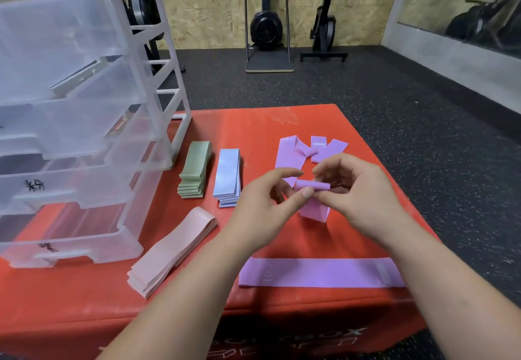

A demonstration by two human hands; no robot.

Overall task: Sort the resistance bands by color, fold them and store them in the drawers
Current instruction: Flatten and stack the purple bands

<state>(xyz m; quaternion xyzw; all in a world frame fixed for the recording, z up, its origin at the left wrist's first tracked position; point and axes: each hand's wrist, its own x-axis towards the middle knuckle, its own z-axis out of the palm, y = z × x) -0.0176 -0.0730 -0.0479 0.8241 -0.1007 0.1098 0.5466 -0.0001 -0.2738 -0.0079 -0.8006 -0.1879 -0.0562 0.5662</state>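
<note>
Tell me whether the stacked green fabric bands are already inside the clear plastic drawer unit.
No, the stack of green fabric bands lies on the red mat beside the clear plastic drawer unit.

Purple band point(311, 187) pinched between left hand point(262, 210) and right hand point(358, 199): woven cloth, matt, fine ribbing along the rolled edge. Flat purple band point(318, 272) nearer than the grip: same matt cloth, pale print. Green stack point(194, 170), blue stack point(228, 176), pink stack point(172, 249) left of the grip: matt fabric, smooth faces. Red box point(282, 123) under the grip: vinyl-like skin, slight sheen, whitish scuffs. Drawer unit point(84, 123) far left of the grip: translucent plastic, glossy. Floor point(394, 92) beyond: black, speckled, rough. Wall point(211, 7): chipboard, coarse, matt.
</note>
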